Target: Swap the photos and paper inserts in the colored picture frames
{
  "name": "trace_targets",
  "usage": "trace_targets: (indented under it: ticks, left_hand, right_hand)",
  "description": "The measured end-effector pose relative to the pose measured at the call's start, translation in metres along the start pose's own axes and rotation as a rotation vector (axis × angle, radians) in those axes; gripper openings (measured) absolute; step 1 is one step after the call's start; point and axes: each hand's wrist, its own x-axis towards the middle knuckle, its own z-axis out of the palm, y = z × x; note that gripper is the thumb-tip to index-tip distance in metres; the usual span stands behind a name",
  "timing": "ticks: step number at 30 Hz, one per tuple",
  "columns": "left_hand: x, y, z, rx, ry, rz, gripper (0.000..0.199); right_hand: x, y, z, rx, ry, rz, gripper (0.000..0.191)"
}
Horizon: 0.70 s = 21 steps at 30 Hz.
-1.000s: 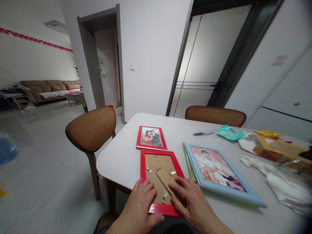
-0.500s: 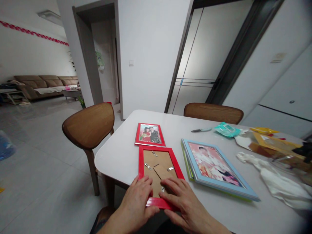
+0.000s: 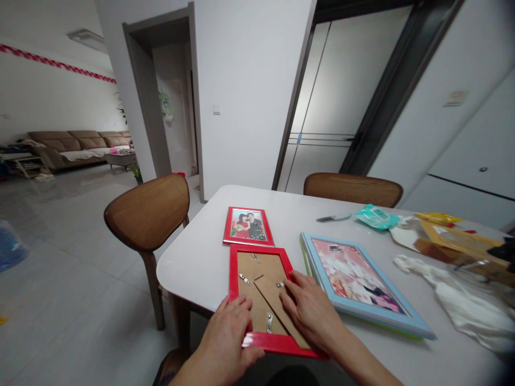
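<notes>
1. A red picture frame [image 3: 261,311] lies face down at the near edge of a white desk [image 3: 189,268], its near-left corner jutting past that edge.
2. The left hand [image 3: 227,332] is partly closed around that corner, thumb at the near rim, fingers over the side. The right hand [image 3: 311,305] is loosely open, fingers bent over the backing board [image 3: 257,268], grasping nothing.
3. The overhang could let the frame tip or slip if the left hand eased; hard pressing might bend the board along its dark slit [image 3: 270,306]. Pushed forward, it could scrape the second red frame [image 3: 248,226] just beyond; whether they touch is unclear.
4. The rim is glossy red, the board plain brown. Small metal clips [image 3: 269,323] sit around it, and the slit runs diagonally, with a short bent end.
</notes>
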Motion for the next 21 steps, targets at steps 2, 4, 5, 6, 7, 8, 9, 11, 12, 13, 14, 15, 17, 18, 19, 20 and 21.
trace_targets:
  ticks: [2,4,5,6,7,8,9,11,12,13,14,15,17,18,19,20,21]
  left_hand:
    - [0.000,-0.002,0.002,-0.009,0.007,-0.002,0.030]
    - [0.001,-0.004,0.004,-0.018,0.016,0.001,0.031]
    - [0.001,-0.005,0.005,-0.021,0.021,0.001,0.031]
    - [0.001,-0.005,0.006,-0.023,0.024,0.001,0.030]
    - [0.001,-0.006,0.006,-0.023,0.028,0.001,0.031]
    - [0.001,-0.006,0.006,-0.024,0.030,0.003,0.031]
    - [0.001,-0.006,0.006,-0.024,0.030,0.007,0.031]
    - [0.000,-0.006,0.006,-0.023,0.030,0.018,0.031]
    - [0.000,-0.006,0.006,-0.021,0.029,0.023,0.030]
    - [0.000,-0.006,0.006,-0.018,0.028,0.026,0.030]
    - [0.000,-0.006,0.006,-0.013,0.029,0.029,0.029]
    - [0.000,-0.006,0.006,-0.010,0.030,0.031,0.029]
    - [0.001,-0.006,0.006,-0.009,0.033,0.029,0.031]
    - [0.001,-0.006,0.006,-0.011,0.032,0.027,0.032]
    - [0.001,-0.006,0.005,-0.015,0.029,0.027,0.034]
    - [0.001,-0.007,0.005,-0.019,0.026,0.028,0.035]
    - [0.001,-0.007,0.005,-0.022,0.024,0.030,0.037]
  right_hand:
    - [0.000,0.000,-0.001,0.037,-0.023,-0.004,0.031]
    - [-0.001,0.000,-0.001,0.061,-0.052,0.000,0.033]
    - [-0.001,0.000,-0.001,0.065,-0.065,0.002,0.034]
    - [-0.001,0.001,-0.001,0.062,-0.073,0.000,0.034]
    - [-0.001,0.001,0.000,0.053,-0.073,-0.002,0.034]
    - [-0.001,0.001,0.000,0.041,-0.066,-0.008,0.034]
    - [0.000,0.000,0.001,0.031,-0.053,-0.016,0.033]
    - [0.003,-0.006,0.002,0.036,-0.028,-0.044,0.032]
    - [0.005,-0.011,0.003,0.055,-0.026,-0.069,0.032]
    - [0.008,-0.017,0.003,0.082,-0.030,-0.098,0.032]
    - [0.011,-0.024,0.004,0.109,-0.041,-0.129,0.033]
    - [0.015,-0.031,0.005,0.130,-0.053,-0.156,0.033]
    - [0.023,-0.043,0.007,0.144,-0.085,-0.199,0.032]
    - [0.026,-0.047,0.008,0.144,-0.101,-0.213,0.031]
    - [0.029,-0.050,0.009,0.144,-0.117,-0.224,0.029]
    - [0.031,-0.051,0.010,0.148,-0.133,-0.237,0.028]
    - [0.032,-0.052,0.011,0.154,-0.143,-0.245,0.027]
